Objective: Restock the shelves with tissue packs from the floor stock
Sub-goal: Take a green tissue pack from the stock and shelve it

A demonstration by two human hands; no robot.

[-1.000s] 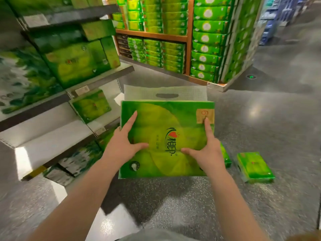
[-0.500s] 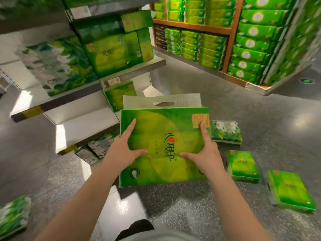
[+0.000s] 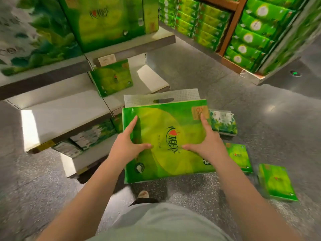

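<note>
A large green tissue pack (image 3: 166, 122) with a white perforated carry handle is held flat above the floor in front of me. My left hand (image 3: 125, 146) grips its left side and my right hand (image 3: 206, 145) grips its right side, thumbs and forefingers spread across the top face, other fingers hidden behind. To the left is the white lower shelf (image 3: 69, 115), where one green pack (image 3: 112, 79) leans upright at the back. Three smaller packs lie on the floor at right: a leafy one (image 3: 223, 123) and two green ones (image 3: 238, 156) (image 3: 276, 182).
The shelf above carries a big green pack (image 3: 107, 20) and leafy packs (image 3: 34, 37). More leafy packs sit under the lower shelf (image 3: 90, 136). A wooden pallet display of green packs (image 3: 243, 32) stands at the back right. My shoe (image 3: 143, 194) shows below the pack.
Both hands keep the same hold on the pack. The view has swung left and down, so the shelves look closer and the floor packs at right have come into view.
</note>
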